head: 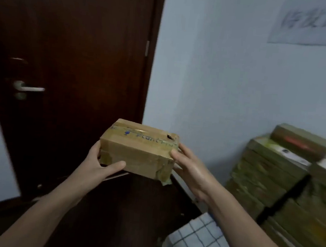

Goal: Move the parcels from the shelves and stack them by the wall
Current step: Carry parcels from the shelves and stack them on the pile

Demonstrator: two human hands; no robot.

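I hold the small brown taped cardboard parcel (138, 148) in the air, left of the stack of brown cardboard parcels (268, 172); my left hand (99, 167) and right hand (189, 169) grip its two ends; its long axis points toward the stack; my right hand is nearer.

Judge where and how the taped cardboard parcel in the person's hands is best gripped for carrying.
Probably by its two short ends, one hand coming in from each side. The parcel is a low, wide box, so opposing hands can clamp it level. It is held that way now: left hand at the left end with the thumb on the front face, right hand at the right end.
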